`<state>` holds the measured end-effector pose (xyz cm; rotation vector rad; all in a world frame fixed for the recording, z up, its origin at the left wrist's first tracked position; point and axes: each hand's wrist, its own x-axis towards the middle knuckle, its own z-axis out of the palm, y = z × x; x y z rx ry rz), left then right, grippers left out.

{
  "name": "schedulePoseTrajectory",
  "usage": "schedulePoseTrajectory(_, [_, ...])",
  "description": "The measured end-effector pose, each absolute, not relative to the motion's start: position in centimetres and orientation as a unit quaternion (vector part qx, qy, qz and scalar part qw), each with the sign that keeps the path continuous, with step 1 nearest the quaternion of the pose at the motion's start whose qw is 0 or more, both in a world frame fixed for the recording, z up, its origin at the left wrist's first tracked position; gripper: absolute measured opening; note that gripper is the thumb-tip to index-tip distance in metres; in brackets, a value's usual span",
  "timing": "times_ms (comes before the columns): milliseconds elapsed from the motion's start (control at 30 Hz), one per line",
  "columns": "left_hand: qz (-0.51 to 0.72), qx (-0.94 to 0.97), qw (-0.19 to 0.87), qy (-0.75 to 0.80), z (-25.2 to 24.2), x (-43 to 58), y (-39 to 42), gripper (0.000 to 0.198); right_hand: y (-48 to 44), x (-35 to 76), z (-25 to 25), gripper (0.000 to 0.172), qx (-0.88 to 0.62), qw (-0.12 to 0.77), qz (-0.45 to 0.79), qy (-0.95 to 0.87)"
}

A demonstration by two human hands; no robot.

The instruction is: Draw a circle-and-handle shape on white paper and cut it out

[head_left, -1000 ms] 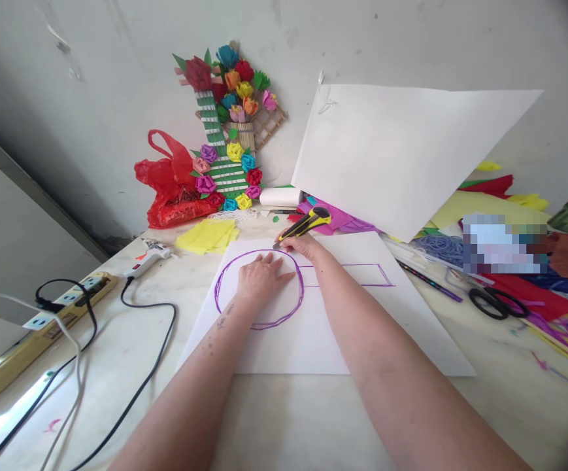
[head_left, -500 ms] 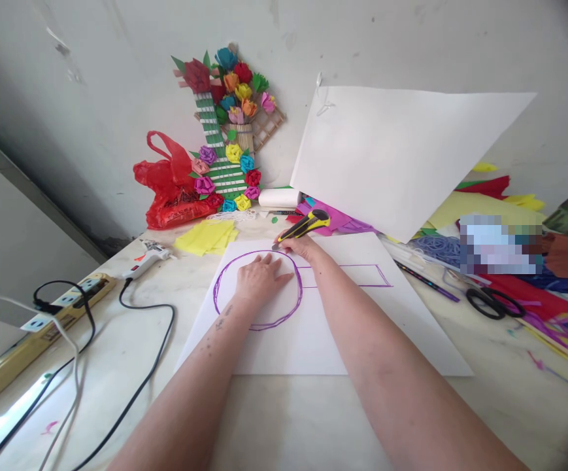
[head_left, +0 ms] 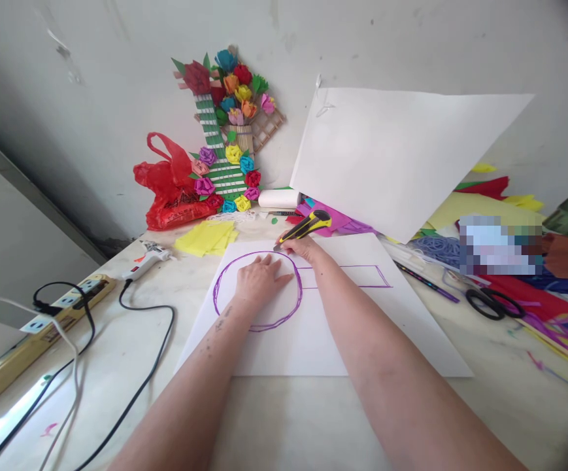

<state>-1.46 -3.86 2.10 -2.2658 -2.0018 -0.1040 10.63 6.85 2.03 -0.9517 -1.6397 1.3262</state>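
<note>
White sheet (head_left: 308, 347) in the head view, lying flat on the pale table (head_left: 278, 425), below the middle, towards six o'clock. Done by now: a big purple circle (head_left: 300, 288), a bit wobbly, and a long purple box (head_left: 357, 276) at the circle's three o'clock, both drawn on the sheet. Seemingly left over: any cutting, or maybe only just begun near the top of the circle, with no loose piece in sight. Cannot tell about a thin slit in the line. Left hand (head_left: 259, 281) flat inside the circle, with loose, spread fingers, gripping nothing. Right hand (head_left: 299, 247) between the circle's one and two o'clock, with fingers wrapped round a yellow-and-black cutter (head_left: 306, 227), silver tip down by the purple line. Between one and two o'clock, a leaning white board (head_left: 391, 157) with no drawing or words to see. No brand to read on the cutter. At ten o'clock, dark marks on the red bag (head_left: 159, 176), too small to read. Near eight o'clock, a tiny label on the yellow power strip (head_left: 29, 353), not readable either. At three o'clock, only blurry squares.
</note>
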Motion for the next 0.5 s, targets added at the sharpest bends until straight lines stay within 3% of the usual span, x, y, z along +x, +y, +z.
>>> schedulePoseTrajectory(500, [-0.035, -0.749, 0.052, -0.659, 2.1, -1.46, -3.82, 0.049, 7.11, 10.74, 1.62, 0.017, -0.366, 0.4, 0.519, -0.661])
